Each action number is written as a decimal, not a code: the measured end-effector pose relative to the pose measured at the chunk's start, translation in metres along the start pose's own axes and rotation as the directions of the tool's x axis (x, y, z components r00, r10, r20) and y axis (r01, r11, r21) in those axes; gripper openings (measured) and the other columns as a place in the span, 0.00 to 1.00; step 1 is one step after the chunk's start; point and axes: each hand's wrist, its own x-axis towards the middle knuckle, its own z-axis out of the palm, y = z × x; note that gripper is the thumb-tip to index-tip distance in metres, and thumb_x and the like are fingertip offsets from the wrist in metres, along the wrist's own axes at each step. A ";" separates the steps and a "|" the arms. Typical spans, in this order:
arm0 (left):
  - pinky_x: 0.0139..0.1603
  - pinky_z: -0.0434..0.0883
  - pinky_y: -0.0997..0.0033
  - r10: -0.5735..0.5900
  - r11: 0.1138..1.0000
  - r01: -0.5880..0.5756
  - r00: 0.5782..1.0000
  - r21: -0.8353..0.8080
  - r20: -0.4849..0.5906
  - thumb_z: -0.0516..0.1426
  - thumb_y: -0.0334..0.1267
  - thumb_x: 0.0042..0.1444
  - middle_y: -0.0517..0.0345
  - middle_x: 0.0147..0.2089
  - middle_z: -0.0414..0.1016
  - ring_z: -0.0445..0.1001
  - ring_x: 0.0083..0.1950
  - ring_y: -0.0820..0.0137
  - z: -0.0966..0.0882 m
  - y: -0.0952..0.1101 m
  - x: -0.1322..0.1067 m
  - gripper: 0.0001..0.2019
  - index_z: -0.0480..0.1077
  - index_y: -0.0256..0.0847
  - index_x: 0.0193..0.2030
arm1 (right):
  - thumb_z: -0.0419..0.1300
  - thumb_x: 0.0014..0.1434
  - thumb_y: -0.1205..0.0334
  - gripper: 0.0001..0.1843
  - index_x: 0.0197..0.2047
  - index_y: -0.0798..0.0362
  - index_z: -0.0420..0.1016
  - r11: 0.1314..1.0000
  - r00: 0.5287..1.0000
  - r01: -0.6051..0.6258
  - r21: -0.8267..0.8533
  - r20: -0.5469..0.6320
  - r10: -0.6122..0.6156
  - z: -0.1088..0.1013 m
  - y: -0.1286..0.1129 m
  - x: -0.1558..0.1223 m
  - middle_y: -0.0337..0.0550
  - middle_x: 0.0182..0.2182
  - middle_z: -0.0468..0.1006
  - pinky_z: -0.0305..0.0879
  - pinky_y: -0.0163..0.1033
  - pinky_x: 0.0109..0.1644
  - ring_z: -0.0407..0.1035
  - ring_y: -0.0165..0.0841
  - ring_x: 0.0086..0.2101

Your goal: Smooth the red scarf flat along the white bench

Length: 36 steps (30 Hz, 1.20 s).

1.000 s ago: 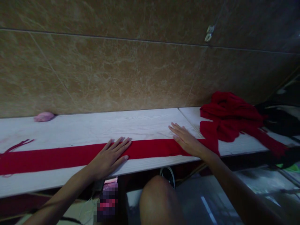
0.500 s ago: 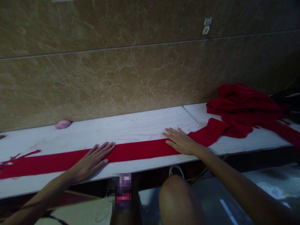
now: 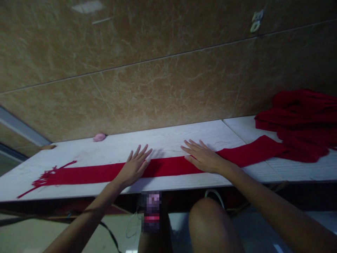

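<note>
A long red scarf (image 3: 168,167) with a fringed left end lies flat along the white wood-grain bench. My left hand (image 3: 135,166) is over the scarf left of centre, its fingers spread; a shadow beside it suggests it is slightly lifted. Flat on the scarf further right rests my right hand (image 3: 204,158), fingers apart, fingertips reaching past the far edge of the cloth. Neither hand grips anything. Toward the right the scarf runs up to a heap of red cloth (image 3: 302,123), where its other end cannot be made out.
The bench top (image 3: 168,135) meets a brown tiled wall (image 3: 158,91) at the back. A small pink lump (image 3: 99,137) sits by that wall, with a brown piece (image 3: 48,147) at the far left corner. My knee (image 3: 207,221) is below the front edge.
My view has swung to the left, bringing the whole fringe into sight. My left hand has moved rightward along the scarf, nearer my right hand, which stays in about the same spot.
</note>
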 end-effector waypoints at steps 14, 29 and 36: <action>0.80 0.42 0.35 0.183 0.980 -0.173 0.978 -0.103 0.095 0.40 0.61 0.75 0.55 0.83 0.47 0.42 0.84 0.52 0.032 0.061 0.032 0.34 0.48 0.50 0.81 | 0.47 0.76 0.48 0.34 0.78 0.56 0.57 0.997 0.997 0.008 -0.075 0.077 -0.002 0.034 -0.037 0.007 0.56 0.76 0.53 0.42 0.71 0.75 0.47 0.51 0.75; 0.80 0.40 0.33 0.198 0.972 -0.172 0.967 -0.163 0.162 0.48 0.71 0.67 0.49 0.83 0.44 0.41 0.83 0.48 0.023 0.056 0.032 0.45 0.47 0.47 0.82 | 0.49 0.69 0.27 0.50 0.80 0.54 0.52 0.999 0.989 0.048 0.021 0.139 -0.050 0.028 -0.027 0.003 0.56 0.77 0.50 0.35 0.67 0.77 0.43 0.51 0.75; 0.80 0.42 0.32 0.105 0.986 -0.097 0.993 -0.132 0.054 0.38 0.56 0.77 0.56 0.83 0.46 0.40 0.84 0.51 0.024 0.054 0.025 0.31 0.47 0.50 0.82 | 0.41 0.78 0.44 0.35 0.78 0.54 0.57 0.999 0.998 0.052 0.016 0.033 -0.053 0.018 -0.029 0.009 0.52 0.77 0.50 0.39 0.63 0.78 0.42 0.44 0.76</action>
